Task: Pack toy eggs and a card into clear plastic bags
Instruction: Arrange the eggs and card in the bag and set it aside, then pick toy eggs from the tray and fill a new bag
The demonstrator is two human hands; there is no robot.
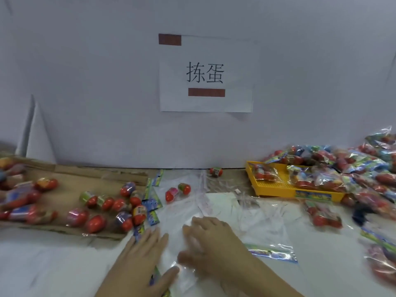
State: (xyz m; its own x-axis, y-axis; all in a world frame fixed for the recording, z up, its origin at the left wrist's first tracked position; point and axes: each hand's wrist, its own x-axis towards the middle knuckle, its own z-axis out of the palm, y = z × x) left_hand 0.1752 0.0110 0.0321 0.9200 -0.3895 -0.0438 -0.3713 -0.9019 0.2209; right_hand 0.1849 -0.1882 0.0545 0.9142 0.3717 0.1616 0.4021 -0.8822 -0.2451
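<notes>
- Head view, hands: the left hand (pixel 139 260) lies flat, fingers straight and thumb spread, pressing the near edge of a clear bag (pixel 184 275) onto the table (pixel 53 264), probably to pin the film so its mouth can be worked open.
- The right hand (pixel 216 239) sits on the same bag with its fingers bent down onto the plastic. It is blurred, so I cannot tell whether it pinches a layer or only rubs it.
- The bag looks empty, with no egg in it yet, so this is likely the opening step before filling.
- Head view, supplies: the eggs (pixel 96 224) lie loose on a cardboard sheet (pixel 70 181) at the left, close to the left hand for easy picking. Two more eggs sit on the spare bags (pixel 192 209) ahead of the hands, and one rests by the wall.
- The cards (pixel 153 203) lie in a row between the cardboard and the spare bags, just beyond the left fingertips.
- Another bag holding a card (pixel 272 252) lies to the right of the right hand.
- Head view, output: packed bags (pixel 342 166) are heaped at the right, over and around a yellow tray (pixel 272 185), away from the working spot.
- A paper sign (pixel 205 73) hangs on the wall behind.
</notes>
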